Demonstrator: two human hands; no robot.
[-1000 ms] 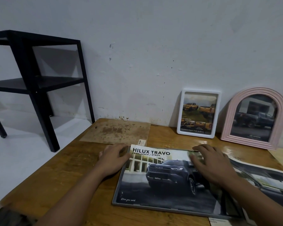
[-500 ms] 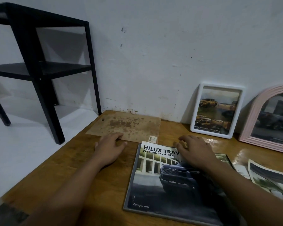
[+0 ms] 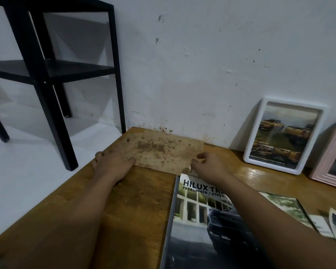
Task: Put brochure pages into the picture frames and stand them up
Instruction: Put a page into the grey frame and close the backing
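Nearest, at the lower middle of the frame, a large grey-edged frame holding the "HILUX" brochure page [image 3: 194,220] lies flat on the wooden worktop [image 3: 136,200]; the page shows a dark truck before a glazed building, and its lower edge is cut off by the frame bottom while the right forearm covers part of the title. To its right, loose brochure pages [image 3: 291,210] lie at the lower right, partly cut off and too blurred to read. Further up, a stained brown backing board [image 3: 163,152] lies flat near the worktop's far left corner. The left hand [image 3: 113,164] rests on the board's left end, fingers fairly straight, thumb laid along its near edge. The right hand [image 3: 208,166] has curled fingers at the board's right near corner, pinching that corner. Beyond, at the right, a white frame [image 3: 283,136] with a page of yellow trucks stands leaning against the wall [image 3: 202,65]; beside it a pink frame [image 3: 334,158] is cut off by the right edge. At the upper left stands a black shelf unit [image 3: 47,70] on the white floor [image 3: 27,162].
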